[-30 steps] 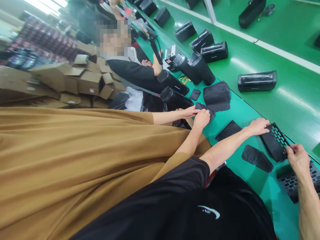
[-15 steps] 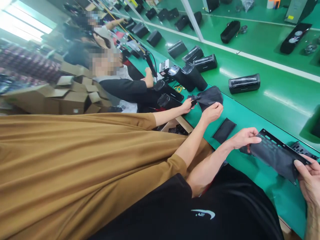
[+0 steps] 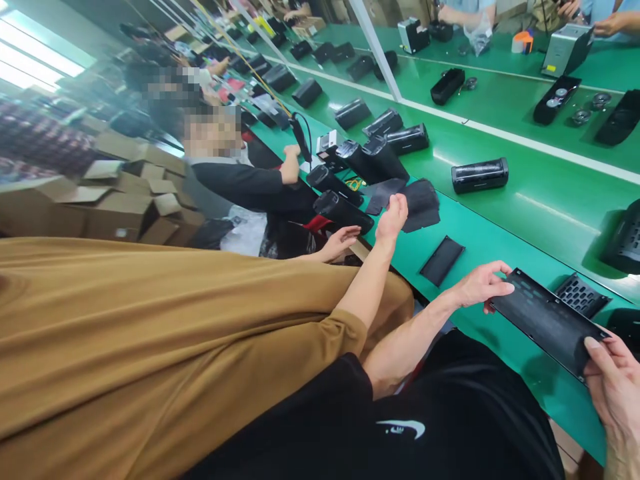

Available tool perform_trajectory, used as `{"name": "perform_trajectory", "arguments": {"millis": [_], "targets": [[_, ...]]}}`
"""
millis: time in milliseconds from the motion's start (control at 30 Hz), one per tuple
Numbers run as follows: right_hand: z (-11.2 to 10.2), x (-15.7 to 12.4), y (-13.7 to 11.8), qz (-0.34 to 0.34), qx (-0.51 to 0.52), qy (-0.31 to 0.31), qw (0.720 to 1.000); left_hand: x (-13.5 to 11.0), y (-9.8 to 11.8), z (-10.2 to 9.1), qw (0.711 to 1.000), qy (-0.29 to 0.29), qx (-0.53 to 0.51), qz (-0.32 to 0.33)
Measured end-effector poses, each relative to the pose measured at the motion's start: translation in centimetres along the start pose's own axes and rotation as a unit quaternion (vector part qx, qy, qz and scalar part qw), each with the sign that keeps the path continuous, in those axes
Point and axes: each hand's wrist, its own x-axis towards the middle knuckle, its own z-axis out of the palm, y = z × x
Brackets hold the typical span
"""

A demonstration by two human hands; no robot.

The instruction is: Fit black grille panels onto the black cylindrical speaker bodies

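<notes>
A black speaker grille panel (image 3: 550, 323) with dark mesh cloth lying over its slotted face is held between my two hands above the green bench. My left hand (image 3: 483, 287) pinches its far left end, thumb on top and fingers beneath. The other end is gripped by my right hand (image 3: 613, 370), the thumb pressing on the cloth near the corner. Just behind the panel lies a bare perforated grille (image 3: 583, 295), partly covered by it. Left of my left hand, a flat black panel (image 3: 443, 260) rests on the bench.
A co-worker in a brown shirt (image 3: 200, 327) sits close on my left, a hand (image 3: 393, 220) near dark cloth sheets (image 3: 421, 205). Several black speaker housings stand beyond. One housing (image 3: 480, 175) lies on the green conveyor (image 3: 550, 207); another (image 3: 625, 237) is at the right edge.
The mesh cloth, hanging loose below the panel before, now lies flatter over it. The co-worker has let go of the dark cloth, which now lies on the bench. More housings show at right.
</notes>
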Motion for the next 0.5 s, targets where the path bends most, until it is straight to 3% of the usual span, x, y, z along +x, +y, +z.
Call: {"name": "perform_trajectory", "arguments": {"millis": [133,500], "targets": [[-0.1,-0.6,-0.1,-0.004,-0.005,0.018,1.0,0.0,-0.4,0.3,0.996,-0.066,0.048,0.022],[-0.2,-1.1,-0.9,0.027,0.011,0.062,0.998,-0.3,0.0,0.8,0.992,-0.088,0.088,0.031]]}}
